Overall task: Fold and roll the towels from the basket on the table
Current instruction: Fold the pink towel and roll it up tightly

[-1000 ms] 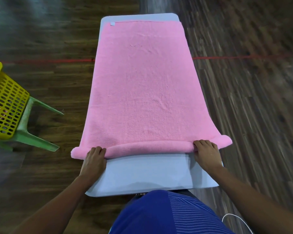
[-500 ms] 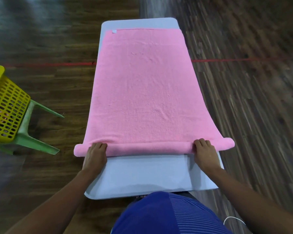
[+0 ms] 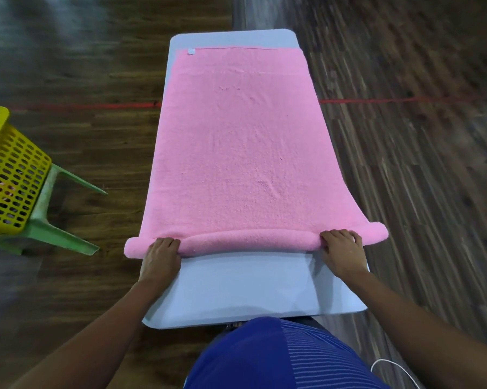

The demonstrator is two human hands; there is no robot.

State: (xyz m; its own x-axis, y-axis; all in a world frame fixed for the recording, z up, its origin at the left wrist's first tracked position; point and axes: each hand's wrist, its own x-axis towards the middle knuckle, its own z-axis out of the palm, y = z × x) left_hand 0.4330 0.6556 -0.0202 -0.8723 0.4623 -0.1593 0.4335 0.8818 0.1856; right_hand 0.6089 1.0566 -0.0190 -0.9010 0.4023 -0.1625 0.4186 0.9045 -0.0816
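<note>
A pink towel point(image 3: 236, 141) lies flat along the narrow grey table point(image 3: 245, 287), its near end turned into a low roll point(image 3: 248, 242) that overhangs both long edges. My left hand point(image 3: 161, 256) grips the roll near its left end, fingers curled over the top. Near the right end my right hand point(image 3: 342, 251) grips the roll the same way. A small white label point(image 3: 191, 51) shows at the towel's far left corner. The yellow slotted basket point(image 3: 9, 178) stands at the left on a green plastic stool point(image 3: 54, 228); its contents are mostly hidden.
Dark wooden floor surrounds the table, crossed by a red line point(image 3: 377, 101). A white cable point(image 3: 388, 366) lies on the floor at the lower right. Bare grey tabletop shows between the roll and my body.
The rolled edge has advanced slightly away from me and grown a little thicker, with both hands moving along on it. The view has tilted down a bit.
</note>
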